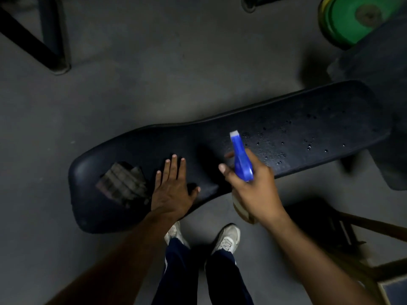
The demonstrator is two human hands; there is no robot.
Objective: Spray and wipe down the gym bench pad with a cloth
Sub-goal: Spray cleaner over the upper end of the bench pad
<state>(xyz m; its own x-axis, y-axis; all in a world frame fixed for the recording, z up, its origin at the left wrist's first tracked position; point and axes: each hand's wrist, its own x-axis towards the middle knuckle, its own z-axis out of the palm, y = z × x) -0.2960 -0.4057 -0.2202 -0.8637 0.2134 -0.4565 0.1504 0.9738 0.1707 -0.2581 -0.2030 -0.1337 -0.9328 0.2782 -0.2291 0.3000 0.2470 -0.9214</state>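
The black bench pad (308, 119) runs from lower left to upper right across the view. Droplets glisten on its right half. A folded checked cloth (123, 183) lies on the pad's left end. My left hand (171, 190) rests flat on the pad just right of the cloth, fingers straight. My right hand (253, 183) grips a spray bottle (241, 159) with a blue trigger head, held over the pad's near edge with the white nozzle pointing toward the wet area. The bottle's body shows below my palm.
A grey floor surrounds the bench. A black metal frame (39, 45) stands at the upper left. Green weight plates (348, 18) sit at the upper right, beside dark equipment. A wooden-looking frame (363, 227) is at the lower right. My white shoes (226, 238) stand by the bench.
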